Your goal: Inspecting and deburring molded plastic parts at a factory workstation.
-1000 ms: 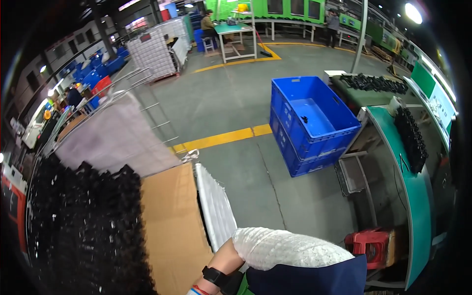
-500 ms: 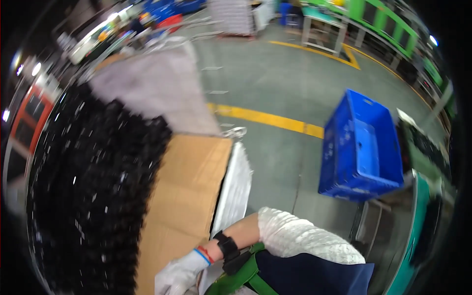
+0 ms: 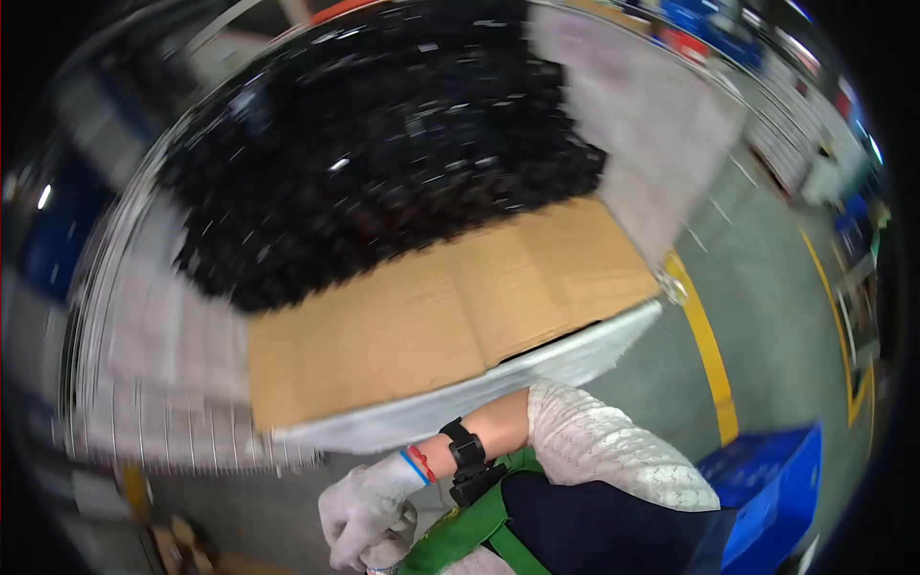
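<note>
My right hand [image 3: 356, 510], in a white glove, is held low in front of my body, its fingers curled. Whatever lies inside them is hidden. Just below it a second patch of white glove [image 3: 391, 546] shows, seemingly my left hand; its fingers are mostly covered. Both are on the near side of a brown cardboard sheet [image 3: 450, 307], apart from it. Beyond the cardboard, a broad mass of glossy black pieces [image 3: 383, 144] is packed in rows on a pale cloth-like sheet [image 3: 642, 105]. The single pieces are too blurred to name.
Wire mesh [image 3: 192, 436] edges the load at left. A white sheet [image 3: 575, 350] hangs below the cardboard's near edge. At lower right stands a blue plastic crate [image 3: 767, 498]. Yellow lines [image 3: 704, 345] mark the grey floor at right.
My view has swung left, so the black pieces and cardboard now lie across in front of me. The blue crate has slid to the lower right. My right hand remains low and curled.
</note>
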Demonstrator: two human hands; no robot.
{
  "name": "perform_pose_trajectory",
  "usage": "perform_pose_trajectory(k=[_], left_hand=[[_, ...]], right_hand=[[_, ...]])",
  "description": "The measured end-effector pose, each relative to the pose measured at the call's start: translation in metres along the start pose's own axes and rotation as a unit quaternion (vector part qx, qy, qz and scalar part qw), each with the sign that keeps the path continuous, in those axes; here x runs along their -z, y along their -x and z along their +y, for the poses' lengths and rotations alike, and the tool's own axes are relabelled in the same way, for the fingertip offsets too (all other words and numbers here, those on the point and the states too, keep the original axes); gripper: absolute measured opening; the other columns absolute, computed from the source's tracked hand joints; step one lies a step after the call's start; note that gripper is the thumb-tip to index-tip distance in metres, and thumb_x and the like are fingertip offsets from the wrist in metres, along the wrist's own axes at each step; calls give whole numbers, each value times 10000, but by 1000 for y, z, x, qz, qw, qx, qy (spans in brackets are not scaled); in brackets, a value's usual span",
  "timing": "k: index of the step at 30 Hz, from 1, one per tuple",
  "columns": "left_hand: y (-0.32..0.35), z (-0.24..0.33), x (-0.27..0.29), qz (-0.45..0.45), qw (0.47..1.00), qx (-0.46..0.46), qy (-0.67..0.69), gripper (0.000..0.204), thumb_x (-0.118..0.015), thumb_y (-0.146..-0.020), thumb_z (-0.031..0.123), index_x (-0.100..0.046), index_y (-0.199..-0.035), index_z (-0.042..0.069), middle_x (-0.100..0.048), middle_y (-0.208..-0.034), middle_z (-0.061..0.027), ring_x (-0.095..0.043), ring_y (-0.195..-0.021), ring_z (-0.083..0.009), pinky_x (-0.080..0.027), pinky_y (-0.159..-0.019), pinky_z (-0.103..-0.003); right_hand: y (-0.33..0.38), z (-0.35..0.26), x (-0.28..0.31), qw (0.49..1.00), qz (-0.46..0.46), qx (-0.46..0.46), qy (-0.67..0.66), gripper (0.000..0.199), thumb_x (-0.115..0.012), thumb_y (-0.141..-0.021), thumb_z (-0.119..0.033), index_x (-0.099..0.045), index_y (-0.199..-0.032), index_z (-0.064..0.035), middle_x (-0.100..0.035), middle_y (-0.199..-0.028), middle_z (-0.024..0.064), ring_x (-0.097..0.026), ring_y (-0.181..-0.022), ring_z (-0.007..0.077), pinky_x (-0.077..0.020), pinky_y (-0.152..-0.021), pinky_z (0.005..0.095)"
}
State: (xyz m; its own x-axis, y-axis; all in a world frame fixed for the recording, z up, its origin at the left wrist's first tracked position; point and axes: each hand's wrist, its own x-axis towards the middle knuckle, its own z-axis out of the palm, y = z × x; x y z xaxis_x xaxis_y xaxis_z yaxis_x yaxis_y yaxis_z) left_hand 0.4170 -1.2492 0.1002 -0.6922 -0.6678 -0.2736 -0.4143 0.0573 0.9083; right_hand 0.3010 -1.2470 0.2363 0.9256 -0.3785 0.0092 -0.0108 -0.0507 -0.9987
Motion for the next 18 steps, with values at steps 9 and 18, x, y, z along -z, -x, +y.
perform_pose_trajectory(k=[9, 18], left_hand=[[104, 32, -228, 497, 853, -138, 85, 189, -670, -1002, 214, -723, -1118, 75, -700, -1050, -34, -647, -925, -170, -542, -792, -328], [77, 51, -344, 674, 589, 33, 444, 364, -729, -1010, 426, -767, -1042, 66, -688, -818, -5, -616, -719, -107, -531, -690, -305]], right_hand=[[45, 83, -59, 940, -312, 3, -137, 485, -603, -1068, -418, -817, -1066, 18, -804, -1013, 127, -731, -920, 169, -582, -865, 317], [63, 140, -106, 834, -386, 198, 342, 410, -647, -1017, -445, -773, -1192, -96, -781, -1069, 133, -742, -949, 296, -590, -874, 431]])
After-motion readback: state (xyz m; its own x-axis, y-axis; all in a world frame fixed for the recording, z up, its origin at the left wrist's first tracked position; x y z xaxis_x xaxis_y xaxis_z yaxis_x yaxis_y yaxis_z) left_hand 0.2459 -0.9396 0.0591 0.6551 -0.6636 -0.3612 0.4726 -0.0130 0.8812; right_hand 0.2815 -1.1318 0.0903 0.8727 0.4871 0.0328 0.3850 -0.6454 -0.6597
